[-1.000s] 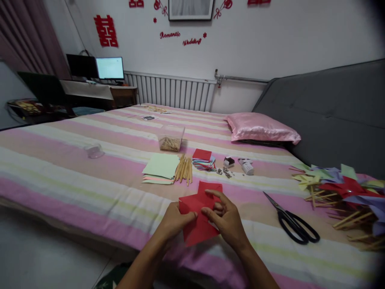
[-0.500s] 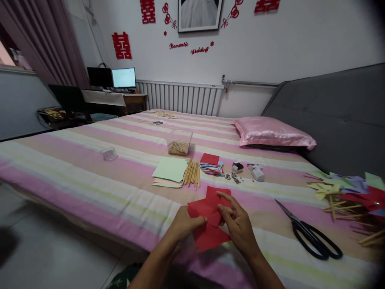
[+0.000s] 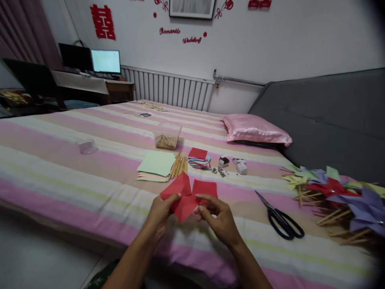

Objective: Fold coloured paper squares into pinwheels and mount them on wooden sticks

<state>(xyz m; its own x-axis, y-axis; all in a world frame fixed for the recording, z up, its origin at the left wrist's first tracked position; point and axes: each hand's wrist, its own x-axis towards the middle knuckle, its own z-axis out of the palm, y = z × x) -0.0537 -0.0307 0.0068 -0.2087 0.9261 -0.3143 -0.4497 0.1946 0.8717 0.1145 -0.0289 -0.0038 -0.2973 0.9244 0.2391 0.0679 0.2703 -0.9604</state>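
Both hands were pinching one red paper piece (image 3: 187,196) above the striped bed (image 3: 60,168): the left hand (image 3: 160,212) at its left flap, the right hand (image 3: 217,216) at its right flap. Black scissors (image 3: 281,218) lay near on the right, wooden sticks (image 3: 178,165) and paper sheets (image 3: 155,165) behind.

Bare forearms end in the left hand (image 3: 159,210) and right hand (image 3: 219,220); dark green patterned cloth (image 3: 100,279) below.
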